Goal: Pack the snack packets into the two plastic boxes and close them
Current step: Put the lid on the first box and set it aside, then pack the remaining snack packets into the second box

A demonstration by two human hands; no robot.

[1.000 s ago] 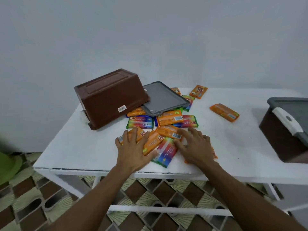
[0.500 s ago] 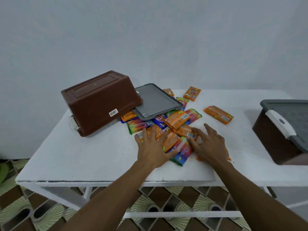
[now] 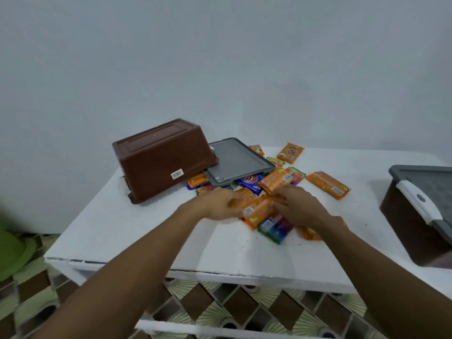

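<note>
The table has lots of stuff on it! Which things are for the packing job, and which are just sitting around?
For the job:
- snack packets, piled between the left hand and right hand
- upside-down brown box
- its loose grey lid
- second box, lid on, at the right

Just around:
- white table
- green thing on the tiled floor

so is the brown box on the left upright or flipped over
Flipped over: the brown box shows its flat base on top, with its rim down on the table, propped on the grey lid.
</note>
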